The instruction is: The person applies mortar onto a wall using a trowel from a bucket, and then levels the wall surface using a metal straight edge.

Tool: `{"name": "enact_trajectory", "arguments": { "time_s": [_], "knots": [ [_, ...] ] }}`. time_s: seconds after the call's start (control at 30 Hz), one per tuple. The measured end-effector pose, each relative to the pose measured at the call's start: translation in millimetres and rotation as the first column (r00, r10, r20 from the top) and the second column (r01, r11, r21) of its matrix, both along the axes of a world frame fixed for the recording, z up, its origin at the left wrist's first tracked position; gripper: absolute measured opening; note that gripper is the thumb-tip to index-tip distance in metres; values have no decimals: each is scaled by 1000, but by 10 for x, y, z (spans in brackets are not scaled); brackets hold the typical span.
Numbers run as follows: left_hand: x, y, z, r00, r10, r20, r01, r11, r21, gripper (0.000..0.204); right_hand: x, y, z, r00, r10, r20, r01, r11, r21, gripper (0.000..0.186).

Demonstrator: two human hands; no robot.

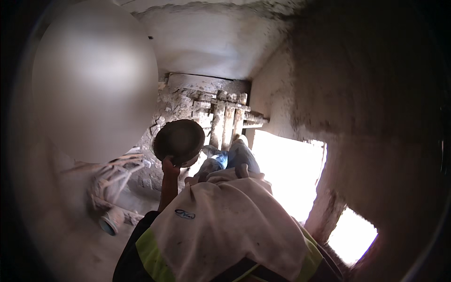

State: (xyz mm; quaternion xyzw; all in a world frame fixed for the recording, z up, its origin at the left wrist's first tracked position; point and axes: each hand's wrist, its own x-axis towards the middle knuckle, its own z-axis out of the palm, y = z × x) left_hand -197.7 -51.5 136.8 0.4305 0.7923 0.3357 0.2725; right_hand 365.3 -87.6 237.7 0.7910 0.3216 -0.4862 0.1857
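My left hand (pixel 171 165) is closed on the near rim of a dark round pan (pixel 179 140), shaped like a shallow mortar pan. The pan is out in front of me, to the left of my legs (pixel 240 155), and tilted so that its dark round face shows. What it contains, if anything, is too dark to make out. My right hand does not show; my light, stained shirt (pixel 225 221) fills the lower middle of the view.
Rough wooden planks (pixel 229 120) lie beyond my feet, with rubble (pixel 171 108) to their left. Wooden poles (pixel 117 171) and a bucket-like container (pixel 109 224) stand at left. Two bright openings (pixel 286 174) break the right wall. A blurred grey oval hides the upper left.
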Motion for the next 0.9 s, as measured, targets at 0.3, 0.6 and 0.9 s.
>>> {"name": "enact_trajectory", "arguments": {
  "time_s": [0.3,0.6,0.9],
  "knots": [
    [553,894,769,775,326,542,-173,934,-314,42,-434,472,144,683,-645,-342,727,646,234,23],
    [1797,1003,-336,744,259,616,269,728,-630,67,-924,-1357,-274,962,-271,-20,266,925,273,46],
    [2817,317,-564,735,88,672,539,526,-658,67,-1582,-3388,-480,648,-762,-21,753,636,168,40]
  ]
}}
